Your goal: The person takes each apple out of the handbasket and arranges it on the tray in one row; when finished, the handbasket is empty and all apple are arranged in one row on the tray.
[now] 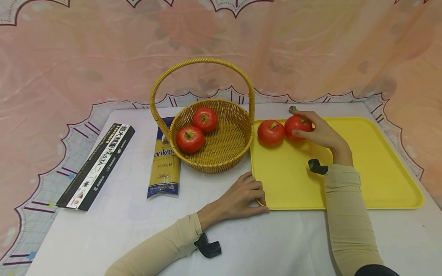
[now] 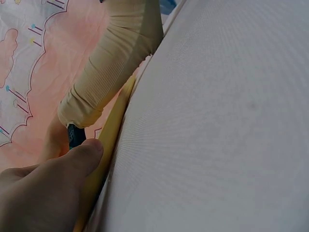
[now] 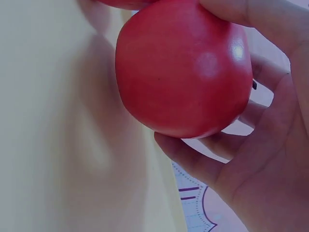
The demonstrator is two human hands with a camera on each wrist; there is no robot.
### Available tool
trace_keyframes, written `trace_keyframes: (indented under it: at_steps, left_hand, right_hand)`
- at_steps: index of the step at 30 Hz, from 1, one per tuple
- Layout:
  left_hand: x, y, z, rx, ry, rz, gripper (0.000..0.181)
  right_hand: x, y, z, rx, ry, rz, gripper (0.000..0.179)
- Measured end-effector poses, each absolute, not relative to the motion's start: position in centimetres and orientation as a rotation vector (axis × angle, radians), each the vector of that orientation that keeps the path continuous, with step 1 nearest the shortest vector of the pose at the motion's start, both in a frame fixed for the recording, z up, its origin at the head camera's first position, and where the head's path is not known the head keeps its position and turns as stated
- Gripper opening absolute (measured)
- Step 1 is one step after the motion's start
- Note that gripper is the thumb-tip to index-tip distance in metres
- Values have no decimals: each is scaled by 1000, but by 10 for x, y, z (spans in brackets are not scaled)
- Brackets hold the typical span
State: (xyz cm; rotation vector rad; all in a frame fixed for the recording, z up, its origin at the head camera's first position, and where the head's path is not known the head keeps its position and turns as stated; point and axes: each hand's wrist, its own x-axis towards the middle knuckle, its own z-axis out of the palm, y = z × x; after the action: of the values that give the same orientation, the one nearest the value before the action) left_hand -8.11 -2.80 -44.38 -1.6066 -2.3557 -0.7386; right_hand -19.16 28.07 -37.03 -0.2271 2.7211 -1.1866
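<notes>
My right hand (image 1: 319, 132) holds a red apple (image 1: 296, 126) at the back of the yellow tray (image 1: 380, 165), its fingers and thumb around the fruit. In the right wrist view the apple (image 3: 183, 72) sits between thumb and fingers. A second apple (image 1: 271, 133) rests on the tray, just left of the held one. My left hand (image 1: 241, 197) grips the tray's front left corner, with the thumb by the front edge. In the left wrist view that thumb (image 2: 89, 152) lies against the yellow rim; the other fingers are mostly hidden.
A wicker basket (image 1: 228, 165) with a tall handle stands left of the tray, holding two apples (image 1: 190, 139). Beneath its left side lies a pasta packet (image 1: 164, 172). Farther left is a black pasta box (image 1: 96, 166). A small red-green thing (image 1: 292, 109) is behind the tray.
</notes>
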Motion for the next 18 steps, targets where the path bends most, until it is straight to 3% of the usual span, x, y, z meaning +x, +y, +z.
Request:
trace_keyframes:
  at_steps: [18]
  left_hand:
    - [-82,-28,-445,-1612,-2365,-761,20]
  right_hand:
    - [-190,282,-371,-204,2650,-1132,75]
